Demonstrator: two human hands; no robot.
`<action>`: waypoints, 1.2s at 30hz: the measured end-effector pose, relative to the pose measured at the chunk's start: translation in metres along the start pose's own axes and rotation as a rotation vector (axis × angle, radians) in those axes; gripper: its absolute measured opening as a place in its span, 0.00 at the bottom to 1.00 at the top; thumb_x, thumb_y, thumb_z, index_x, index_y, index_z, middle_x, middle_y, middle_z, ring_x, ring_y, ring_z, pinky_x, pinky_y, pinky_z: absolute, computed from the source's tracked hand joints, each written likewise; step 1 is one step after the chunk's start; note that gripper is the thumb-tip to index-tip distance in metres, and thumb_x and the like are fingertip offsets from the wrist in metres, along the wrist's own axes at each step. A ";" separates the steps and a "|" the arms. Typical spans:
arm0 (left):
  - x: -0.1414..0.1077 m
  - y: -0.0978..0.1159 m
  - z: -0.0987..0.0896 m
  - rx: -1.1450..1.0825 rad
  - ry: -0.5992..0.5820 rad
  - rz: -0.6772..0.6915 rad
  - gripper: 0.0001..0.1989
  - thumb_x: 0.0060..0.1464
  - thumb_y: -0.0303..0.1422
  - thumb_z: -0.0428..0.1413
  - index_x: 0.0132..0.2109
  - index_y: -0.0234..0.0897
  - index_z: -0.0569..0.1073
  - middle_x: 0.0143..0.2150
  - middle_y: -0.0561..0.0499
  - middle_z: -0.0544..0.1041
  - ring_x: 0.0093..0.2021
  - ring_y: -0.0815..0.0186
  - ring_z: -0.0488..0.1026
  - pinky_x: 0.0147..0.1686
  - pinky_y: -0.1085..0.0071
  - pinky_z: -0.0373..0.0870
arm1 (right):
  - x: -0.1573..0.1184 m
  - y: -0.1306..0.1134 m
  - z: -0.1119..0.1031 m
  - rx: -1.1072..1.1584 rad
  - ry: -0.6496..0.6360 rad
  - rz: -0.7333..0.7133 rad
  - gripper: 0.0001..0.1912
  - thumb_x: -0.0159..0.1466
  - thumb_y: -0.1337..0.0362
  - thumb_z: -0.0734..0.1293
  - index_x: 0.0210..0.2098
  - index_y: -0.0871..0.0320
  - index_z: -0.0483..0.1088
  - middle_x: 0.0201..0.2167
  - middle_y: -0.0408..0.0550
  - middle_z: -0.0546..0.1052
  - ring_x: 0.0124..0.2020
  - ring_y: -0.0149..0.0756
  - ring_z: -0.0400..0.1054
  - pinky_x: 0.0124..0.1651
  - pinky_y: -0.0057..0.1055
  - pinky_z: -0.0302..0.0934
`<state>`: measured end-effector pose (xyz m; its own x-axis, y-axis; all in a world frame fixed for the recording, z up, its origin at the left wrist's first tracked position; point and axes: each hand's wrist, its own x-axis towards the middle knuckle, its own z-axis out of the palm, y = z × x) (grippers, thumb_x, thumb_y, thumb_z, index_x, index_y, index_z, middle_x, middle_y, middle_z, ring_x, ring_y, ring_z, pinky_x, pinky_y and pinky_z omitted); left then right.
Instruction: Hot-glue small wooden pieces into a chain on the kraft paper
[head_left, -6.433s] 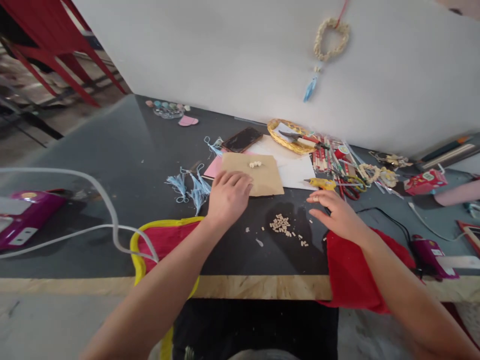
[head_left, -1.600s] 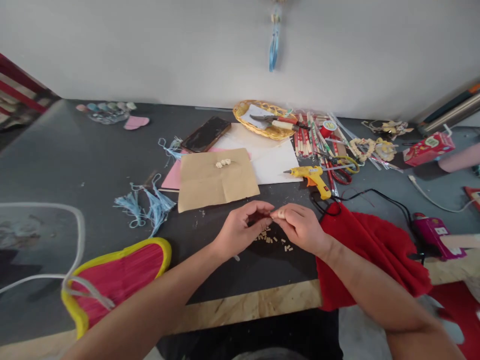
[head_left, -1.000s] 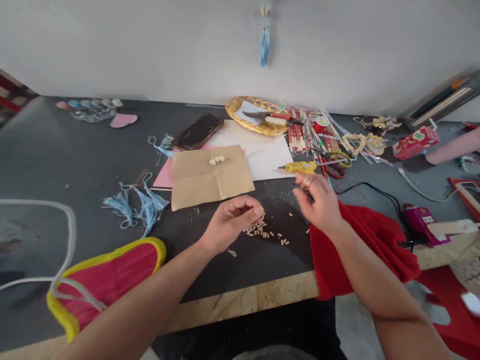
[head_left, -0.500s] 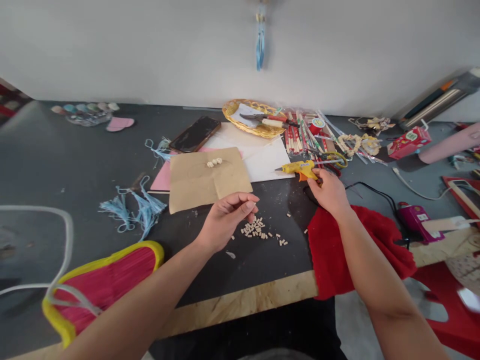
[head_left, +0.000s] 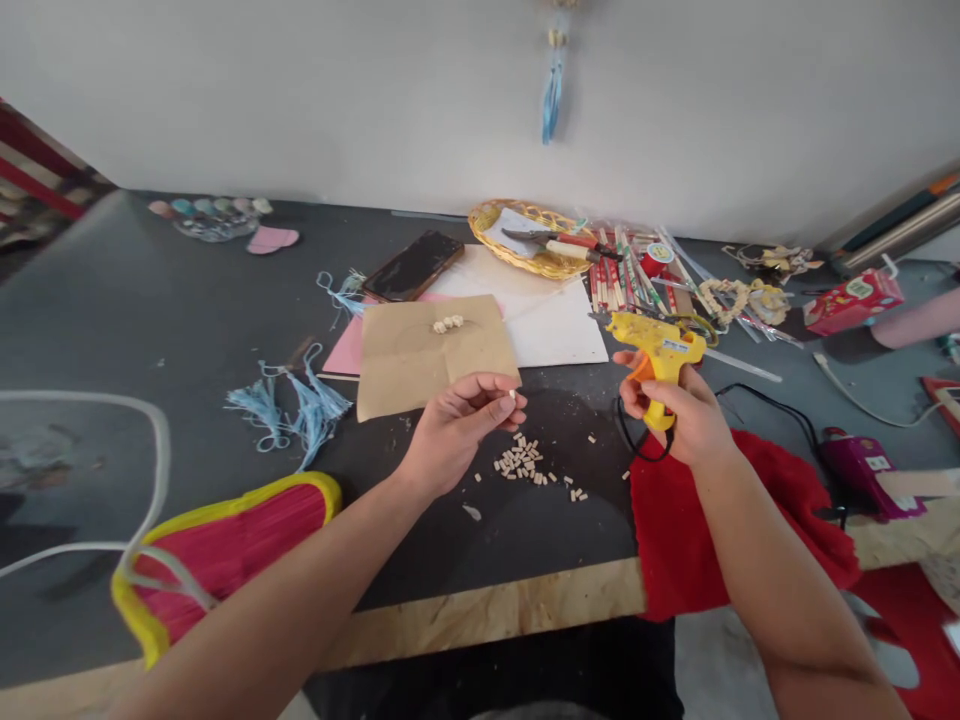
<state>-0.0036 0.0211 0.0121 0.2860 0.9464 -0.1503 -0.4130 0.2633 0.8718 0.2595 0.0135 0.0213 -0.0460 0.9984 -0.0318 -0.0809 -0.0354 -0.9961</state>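
Observation:
My right hand (head_left: 686,405) is wrapped round the handle of a yellow hot glue gun (head_left: 654,342), raised above the table with its nozzle toward the left. A clear glue stick (head_left: 742,365) shows behind the gun. Between the thumb and forefinger of my left hand (head_left: 469,420) is a tiny pale wooden piece (head_left: 513,394). Below that hand lies a loose pile of similar small wooden pieces (head_left: 519,460). A brown paper sheet (head_left: 412,365) lies just beyond, with a short row of joined cream pieces (head_left: 448,324) on it.
Blue tassels (head_left: 300,405) and a phone (head_left: 414,266) lie left of centre. At the back stands a wicker basket (head_left: 532,262) with pliers, beside wrapped chopsticks (head_left: 619,270). A red cloth (head_left: 675,540) hangs over the front edge. A black cord (head_left: 757,395) runs near a purple box (head_left: 862,475).
The glue gun has been lifted off the table toward me, my right hand now fully round its handle. My left hand keeps its pinch. The view has shifted slightly left.

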 end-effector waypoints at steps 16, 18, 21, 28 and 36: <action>0.000 0.005 -0.001 0.009 0.094 0.081 0.09 0.45 0.32 0.67 0.34 0.34 0.77 0.29 0.52 0.79 0.27 0.74 0.72 0.29 0.78 0.70 | -0.027 0.002 0.039 -0.101 -0.356 -0.038 0.22 0.67 0.45 0.57 0.39 0.57 0.69 0.25 0.44 0.66 0.24 0.31 0.57 0.24 0.29 0.50; 0.000 0.004 -0.002 0.029 0.091 0.108 0.08 0.45 0.32 0.67 0.33 0.35 0.77 0.28 0.53 0.78 0.27 0.73 0.71 0.29 0.77 0.70 | -0.028 0.003 0.039 -0.114 -0.372 -0.040 0.22 0.67 0.45 0.57 0.39 0.58 0.69 0.25 0.44 0.65 0.24 0.31 0.57 0.25 0.29 0.51; 0.000 0.003 -0.003 0.047 0.080 0.123 0.08 0.45 0.32 0.67 0.33 0.35 0.77 0.27 0.53 0.77 0.27 0.73 0.71 0.30 0.77 0.70 | -0.028 0.003 0.040 -0.126 -0.389 -0.024 0.22 0.67 0.45 0.57 0.38 0.58 0.68 0.24 0.43 0.63 0.24 0.31 0.56 0.24 0.29 0.50; -0.001 0.002 -0.003 0.043 0.078 0.107 0.09 0.44 0.32 0.67 0.33 0.35 0.77 0.27 0.53 0.77 0.27 0.73 0.72 0.31 0.77 0.71 | -0.028 0.000 0.042 -0.132 -0.410 -0.011 0.23 0.67 0.45 0.57 0.34 0.59 0.67 0.23 0.42 0.61 0.22 0.28 0.52 0.23 0.28 0.46; -0.002 0.004 -0.001 0.037 0.075 0.111 0.09 0.44 0.32 0.67 0.33 0.35 0.77 0.27 0.53 0.77 0.27 0.73 0.72 0.32 0.76 0.72 | -0.028 0.000 0.042 -0.138 -0.405 -0.002 0.22 0.67 0.46 0.57 0.32 0.58 0.65 0.22 0.42 0.60 0.22 0.28 0.52 0.23 0.28 0.47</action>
<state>-0.0066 0.0203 0.0153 0.1741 0.9810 -0.0851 -0.4059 0.1502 0.9015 0.2185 -0.0162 0.0257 -0.4351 0.9001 -0.0222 0.0515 0.0003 -0.9987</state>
